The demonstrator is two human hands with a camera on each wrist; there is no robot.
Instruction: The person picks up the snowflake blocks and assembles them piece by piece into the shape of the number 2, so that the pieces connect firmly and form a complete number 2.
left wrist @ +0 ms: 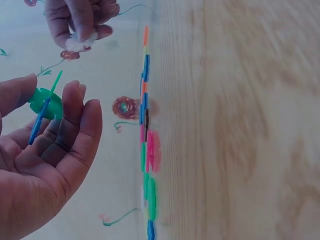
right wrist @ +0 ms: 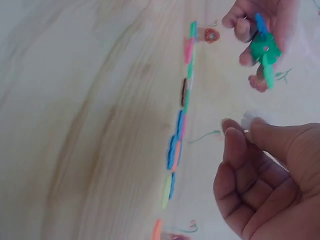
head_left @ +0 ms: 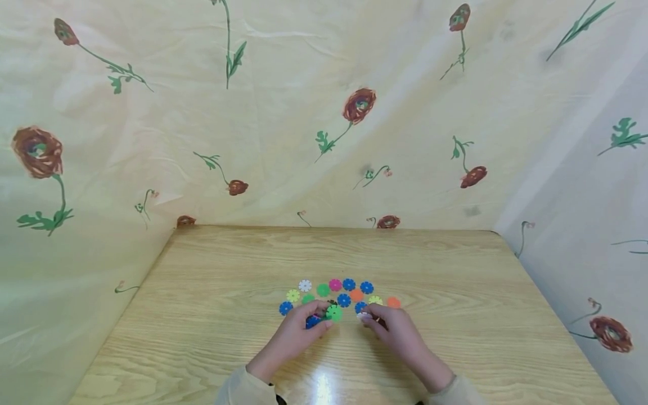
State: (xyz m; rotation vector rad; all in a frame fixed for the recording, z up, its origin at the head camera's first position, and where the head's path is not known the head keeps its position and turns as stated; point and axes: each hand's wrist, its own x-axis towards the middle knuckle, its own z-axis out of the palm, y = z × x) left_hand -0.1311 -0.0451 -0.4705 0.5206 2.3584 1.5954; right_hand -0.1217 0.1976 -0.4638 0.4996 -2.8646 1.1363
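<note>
Left hand (head_left: 298,327) and right hand (head_left: 402,331) both grasping, lifted just above the bench, near each other but apart; fingers curled, each holding its own work. Details below, by size.

Patterned cloth (head_left: 283,112): hangs behind and along the sides, apparently a plain enclosure for the work area.

Bench (head_left: 202,315): wood-grained top. Loose discs (head_left: 344,300) lie flat on it in a shallow arc just beyond the hands, from a blue disc (head_left: 286,307) at the left end to an orange disc (head_left: 393,302) at the right. Likely reason for the layout: colours stay visible and everything within short reach. Some look to be touching; overlap cannot be settled from here.

Joined piece (left wrist: 46,102): in the left hand, between thumb and fingers. Green and blue discs set at angles to one another, presumably slot into slot. Blue part points toward the palm, green part outward; judged to leave the outer notches free while the hand steadies the rest.

White disc (head_left: 363,316): single, pinched at the right hand's thumb and fingertip. Grip is near the edge, probably so the opposite rim stays exposed. Not touching the joined piece.
</note>
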